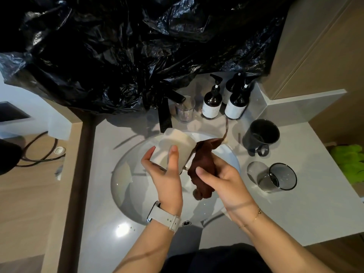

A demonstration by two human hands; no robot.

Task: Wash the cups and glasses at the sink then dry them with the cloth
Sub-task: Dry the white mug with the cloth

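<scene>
At frame centre, over the sink [126, 186], the left hand [167, 174] grips a white cup [173, 148] while the right hand [222, 182] clutches a brown cloth [202, 164]. Right of them stand a dark mug [262, 134] and a glass [275, 177]. A black plastic bag [128, 52] overhangs the tap [167, 111] at top.

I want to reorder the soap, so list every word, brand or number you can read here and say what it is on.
No text can be read in this picture.
Front pump bottle, white label: only faint grey print, too small and blurred to read.
Right pump bottle, white label: no print can be made out.
White cup, dark mug, glasses: no markings visible.
</scene>
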